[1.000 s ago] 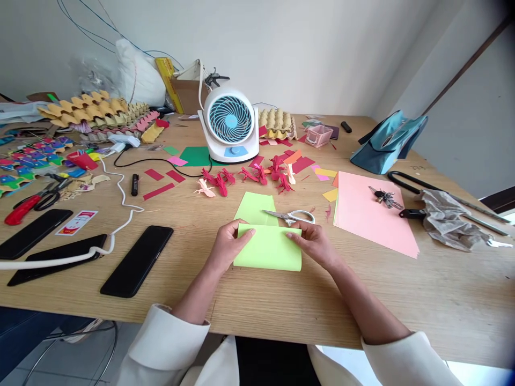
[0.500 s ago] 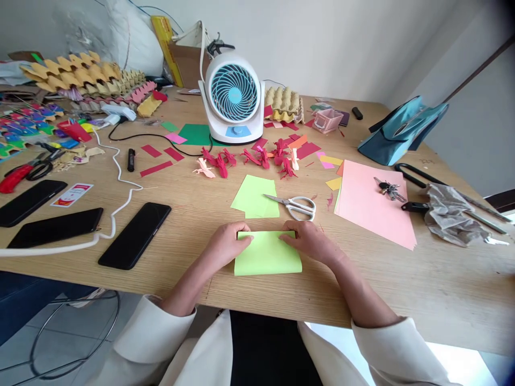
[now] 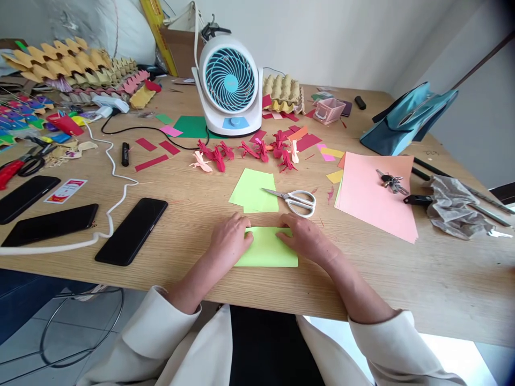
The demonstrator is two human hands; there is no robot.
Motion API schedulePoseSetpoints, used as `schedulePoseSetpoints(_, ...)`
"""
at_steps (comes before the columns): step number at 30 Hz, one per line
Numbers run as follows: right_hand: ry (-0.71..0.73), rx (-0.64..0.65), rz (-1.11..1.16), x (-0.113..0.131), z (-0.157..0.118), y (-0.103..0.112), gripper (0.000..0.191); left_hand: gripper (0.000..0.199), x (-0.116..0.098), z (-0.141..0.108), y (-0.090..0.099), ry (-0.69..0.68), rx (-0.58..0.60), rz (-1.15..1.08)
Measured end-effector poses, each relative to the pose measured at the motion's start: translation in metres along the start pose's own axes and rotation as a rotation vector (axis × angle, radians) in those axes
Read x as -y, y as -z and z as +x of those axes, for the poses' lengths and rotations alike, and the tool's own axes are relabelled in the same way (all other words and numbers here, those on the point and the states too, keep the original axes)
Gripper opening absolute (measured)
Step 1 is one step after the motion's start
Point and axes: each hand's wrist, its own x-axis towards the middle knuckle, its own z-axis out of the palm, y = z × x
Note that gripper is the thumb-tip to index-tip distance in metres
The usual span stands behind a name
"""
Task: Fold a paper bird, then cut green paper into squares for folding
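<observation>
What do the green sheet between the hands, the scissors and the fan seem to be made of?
Green sheet: matte paper, by its even, shineless colour and thin edges.
Scissors: grey blades with a metallic look, probably steel; smooth white handles, likely plastic.
Fan: probably moulded plastic, smooth white housing; gloss unclear.

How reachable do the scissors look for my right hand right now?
Probably yes: the scissors lie just beyond your right hand, nothing between, though that hand is on the folded green paper.
</observation>
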Motion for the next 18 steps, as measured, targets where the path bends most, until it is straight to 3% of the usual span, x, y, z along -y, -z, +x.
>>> schedulePoseSetpoints(3, 0.066, -0.105, -0.047, -0.003, 0.001, -0.002, 0.030, 0.018, 0.000, 0.002, 0.004, -0.084, -0.061, 0.059)
schedulePoseSetpoints(5, 0.145, -0.136, -0.054, -0.005, 0.002, -0.003, 0.029, 0.028, 0.001, 0.005, 0.006, -0.200, -0.083, 0.032)
schedulePoseSetpoints(8, 0.260, -0.090, 0.057, -0.006, 0.004, -0.006, 0.017, 0.037, 0.004, 0.013, 0.006, -0.432, 0.021, -0.074)
schedulePoseSetpoints(10, 0.296, -0.065, 0.145, -0.006, 0.005, -0.007, 0.019, 0.037, 0.006, 0.016, 0.006, -0.509, 0.117, -0.117)
schedulePoseSetpoints(15, 0.283, -0.049, 0.220, -0.003, 0.003, -0.003, 0.023, 0.021, 0.000, 0.007, 0.015, -0.492, 0.194, -0.065)
schedulePoseSetpoints(18, 0.265, -0.027, 0.221, -0.001, 0.002, 0.001, 0.021, 0.036, -0.015, -0.010, 0.023, -0.432, 0.197, 0.067)
